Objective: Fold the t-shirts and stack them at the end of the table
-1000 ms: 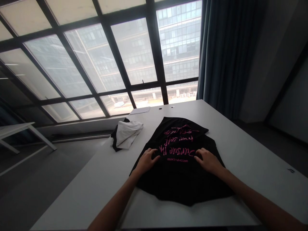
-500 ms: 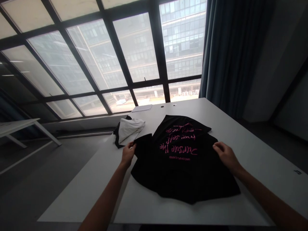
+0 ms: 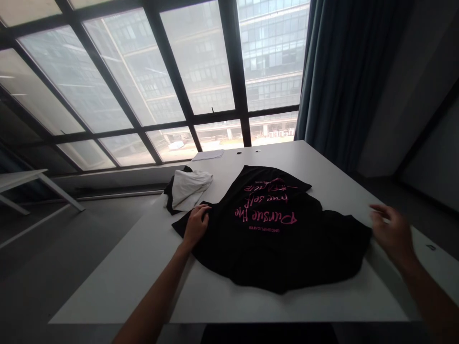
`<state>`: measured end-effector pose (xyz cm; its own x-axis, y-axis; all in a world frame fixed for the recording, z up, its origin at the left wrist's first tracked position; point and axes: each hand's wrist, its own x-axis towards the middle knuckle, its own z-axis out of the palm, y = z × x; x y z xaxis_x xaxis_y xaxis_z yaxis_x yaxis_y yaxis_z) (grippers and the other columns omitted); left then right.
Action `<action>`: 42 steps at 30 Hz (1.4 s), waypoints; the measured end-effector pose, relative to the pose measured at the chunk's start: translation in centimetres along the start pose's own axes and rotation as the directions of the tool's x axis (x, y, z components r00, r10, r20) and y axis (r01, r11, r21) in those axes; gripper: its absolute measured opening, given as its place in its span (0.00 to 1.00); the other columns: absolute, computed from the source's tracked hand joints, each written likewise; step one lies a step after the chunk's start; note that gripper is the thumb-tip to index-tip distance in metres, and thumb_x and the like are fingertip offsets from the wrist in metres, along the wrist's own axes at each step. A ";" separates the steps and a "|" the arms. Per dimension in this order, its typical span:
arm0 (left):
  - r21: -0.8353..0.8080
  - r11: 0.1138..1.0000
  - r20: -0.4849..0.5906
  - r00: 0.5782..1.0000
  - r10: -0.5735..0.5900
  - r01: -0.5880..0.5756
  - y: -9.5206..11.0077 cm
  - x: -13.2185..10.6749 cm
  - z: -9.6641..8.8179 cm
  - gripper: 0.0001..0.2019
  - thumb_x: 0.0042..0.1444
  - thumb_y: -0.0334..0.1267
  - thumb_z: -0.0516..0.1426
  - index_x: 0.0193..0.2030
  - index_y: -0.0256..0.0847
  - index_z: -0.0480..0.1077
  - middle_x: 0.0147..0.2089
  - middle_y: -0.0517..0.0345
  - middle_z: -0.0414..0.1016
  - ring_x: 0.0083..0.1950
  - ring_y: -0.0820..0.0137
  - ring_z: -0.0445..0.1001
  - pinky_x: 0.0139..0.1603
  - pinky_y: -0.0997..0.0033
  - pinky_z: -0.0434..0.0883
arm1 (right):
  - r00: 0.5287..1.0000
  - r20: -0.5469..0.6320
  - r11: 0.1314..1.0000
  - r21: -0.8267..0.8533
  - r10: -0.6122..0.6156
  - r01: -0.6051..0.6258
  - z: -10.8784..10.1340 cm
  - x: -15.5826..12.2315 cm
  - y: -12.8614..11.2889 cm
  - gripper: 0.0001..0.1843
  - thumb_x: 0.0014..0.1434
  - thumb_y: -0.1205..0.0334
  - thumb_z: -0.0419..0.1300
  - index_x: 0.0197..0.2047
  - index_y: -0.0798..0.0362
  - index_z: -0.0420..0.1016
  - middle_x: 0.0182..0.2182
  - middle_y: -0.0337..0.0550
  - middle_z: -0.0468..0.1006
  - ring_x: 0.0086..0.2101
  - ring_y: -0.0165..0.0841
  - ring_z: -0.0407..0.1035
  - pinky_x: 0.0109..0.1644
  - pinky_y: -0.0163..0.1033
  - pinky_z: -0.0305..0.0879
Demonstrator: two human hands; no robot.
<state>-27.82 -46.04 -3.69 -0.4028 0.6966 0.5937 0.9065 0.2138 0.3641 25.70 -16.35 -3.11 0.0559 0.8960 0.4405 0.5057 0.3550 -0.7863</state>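
A black T-shirt (image 3: 272, 243) with pink lettering lies spread on the white table (image 3: 143, 267), its print facing up and upside down to me. My left hand (image 3: 196, 223) rests on the shirt's left sleeve with the fingers curled on the cloth. My right hand (image 3: 392, 231) hovers just past the right sleeve, fingers spread and slightly blurred, holding nothing. Both sleeves are pulled out to the sides.
A crumpled white and black garment (image 3: 188, 191) lies beyond my left hand. A sheet of paper (image 3: 208, 155) sits at the table's far edge by the big window. A dark curtain (image 3: 340, 76) hangs at the right. Another table (image 3: 21, 179) stands at far left.
Both hands moved apart from the shirt's middle to its sleeves, drawing them outward. The right hand has let go and drifted right of the sleeve.
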 end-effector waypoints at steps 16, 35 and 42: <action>0.040 0.992 0.425 0.901 0.088 -0.116 -2.1 -0.9 6.8 0.26 0.67 0.53 0.50 0.68 0.49 0.66 0.74 0.51 0.58 0.76 0.51 0.49 0.71 0.39 0.52 | 0.937 0.284 0.805 -0.496 -0.205 0.327 1.7 -4.0 5.9 0.28 0.62 0.64 0.51 0.65 0.58 0.65 0.58 0.58 0.72 0.59 0.49 0.65 0.61 0.55 0.63; 0.019 0.999 0.439 0.898 0.037 -0.051 -1.0 -1.0 6.4 0.27 0.66 0.55 0.50 0.67 0.48 0.67 0.73 0.53 0.59 0.75 0.54 0.52 0.73 0.46 0.50 | 0.866 0.492 0.965 0.173 0.090 -0.199 -7.1 3.2 4.8 0.17 0.44 0.49 0.68 0.35 0.49 0.77 0.42 0.49 0.82 0.46 0.48 0.74 0.52 0.49 0.69; 0.037 0.997 0.459 0.888 0.040 -0.064 -1.2 -1.0 6.5 0.27 0.66 0.53 0.50 0.68 0.48 0.66 0.74 0.53 0.58 0.75 0.53 0.53 0.73 0.44 0.50 | 0.928 0.313 0.952 -0.284 0.202 -0.112 -8.1 2.1 8.4 0.13 0.45 0.61 0.61 0.37 0.50 0.77 0.45 0.58 0.79 0.48 0.53 0.74 0.52 0.55 0.68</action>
<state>-27.66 -42.57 -9.36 -0.2630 0.9411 0.2124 0.9347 0.1940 0.2980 37.09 -13.66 -5.31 -0.1153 0.9867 0.1145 0.7195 0.1625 -0.6752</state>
